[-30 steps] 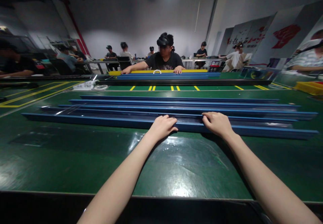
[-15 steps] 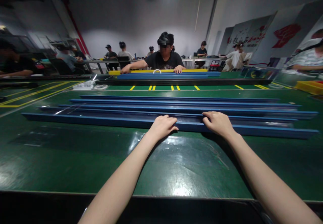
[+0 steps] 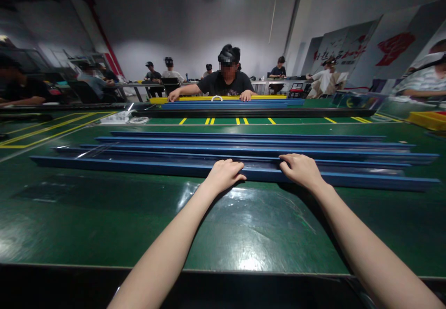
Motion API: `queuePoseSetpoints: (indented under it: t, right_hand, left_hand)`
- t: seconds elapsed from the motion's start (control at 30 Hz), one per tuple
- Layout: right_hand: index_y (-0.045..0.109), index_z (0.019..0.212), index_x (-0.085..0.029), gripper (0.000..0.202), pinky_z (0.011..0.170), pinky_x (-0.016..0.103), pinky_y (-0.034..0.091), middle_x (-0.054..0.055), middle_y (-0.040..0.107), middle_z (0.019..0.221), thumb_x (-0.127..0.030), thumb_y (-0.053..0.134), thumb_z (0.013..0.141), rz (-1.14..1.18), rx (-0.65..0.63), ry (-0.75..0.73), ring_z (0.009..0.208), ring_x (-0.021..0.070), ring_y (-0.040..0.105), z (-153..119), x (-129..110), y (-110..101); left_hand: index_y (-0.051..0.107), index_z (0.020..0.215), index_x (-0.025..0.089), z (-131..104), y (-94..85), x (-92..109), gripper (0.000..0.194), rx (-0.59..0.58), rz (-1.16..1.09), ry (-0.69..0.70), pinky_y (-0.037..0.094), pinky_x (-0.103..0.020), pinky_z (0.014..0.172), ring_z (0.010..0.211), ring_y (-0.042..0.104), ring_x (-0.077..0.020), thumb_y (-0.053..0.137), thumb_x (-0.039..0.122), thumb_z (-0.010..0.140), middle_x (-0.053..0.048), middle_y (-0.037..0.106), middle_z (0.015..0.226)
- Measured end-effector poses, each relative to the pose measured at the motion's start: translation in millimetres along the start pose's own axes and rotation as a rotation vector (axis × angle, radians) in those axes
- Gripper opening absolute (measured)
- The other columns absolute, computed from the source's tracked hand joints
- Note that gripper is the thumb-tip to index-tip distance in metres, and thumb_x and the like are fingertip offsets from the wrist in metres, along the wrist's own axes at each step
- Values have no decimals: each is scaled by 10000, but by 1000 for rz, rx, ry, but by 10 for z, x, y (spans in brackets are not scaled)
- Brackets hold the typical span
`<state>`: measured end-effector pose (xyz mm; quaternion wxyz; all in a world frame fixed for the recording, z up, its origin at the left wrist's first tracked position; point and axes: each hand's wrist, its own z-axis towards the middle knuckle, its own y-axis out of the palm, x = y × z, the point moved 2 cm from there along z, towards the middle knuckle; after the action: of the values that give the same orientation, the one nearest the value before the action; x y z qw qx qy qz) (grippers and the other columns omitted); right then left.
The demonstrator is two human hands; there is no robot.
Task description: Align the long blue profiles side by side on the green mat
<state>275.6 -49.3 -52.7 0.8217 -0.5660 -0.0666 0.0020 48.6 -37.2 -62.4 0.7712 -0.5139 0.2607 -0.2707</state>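
Both hands on the nearest blue channel

Closest in, two bare forearms reach across the green table [image 3: 114, 234], with a clear sheet [image 3: 300, 212] lying flat on it between and beyond them. The left hand [image 3: 225, 174] grasps the near wall of the nearest blue channel [image 3: 263, 174], fingers over the upper edge, thumb in front. The right hand [image 3: 302, 170] is curled over the same wall, well apart from the left; how firmly either hand presses cannot be told. The channel lies crosswise on the table, its ends well out to both sides.

Just behind it, more blue channels [image 3: 251, 151] lie roughly parallel. Past a pale line and short yellow marks come a long black rail [image 3: 265, 113], blue strips [image 3: 230, 106] and a yellow rail [image 3: 268, 97], with a white ring [image 3: 217, 98] among them. A co-worker [image 3: 228, 84] in a dark shirt rests both hands at the yellow rail. To the right sits a yellow bin [image 3: 427, 121]. Farther back, people sit at desks before a pale wall [image 3: 195, 25].
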Motion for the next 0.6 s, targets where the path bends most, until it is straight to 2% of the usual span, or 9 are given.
queuePoseSetpoints:
  t: [0.27, 0.6]
  right_hand:
    - [617, 1021, -189, 398, 756, 275, 423, 53, 635, 1032, -260, 345, 740, 33, 18, -48, 924, 189, 576, -13, 25, 16]
    - [612, 1030, -210, 404, 741, 274, 424, 37, 627, 1054, -244, 343, 731, 19, 0, -27, 938, 188, 571, -7, 32, 20]
  left_hand:
    - [501, 837, 189, -5, 10, -7, 266, 23, -98, -34, 384, -246, 681, 814, 547, -161, 520, 447, 773, -17, 589, 849]
    - [493, 805, 183, -3, 2, -4, 292, 57, -107, -78, 387, -237, 657, 783, 534, -151, 544, 464, 747, -8, 553, 840]
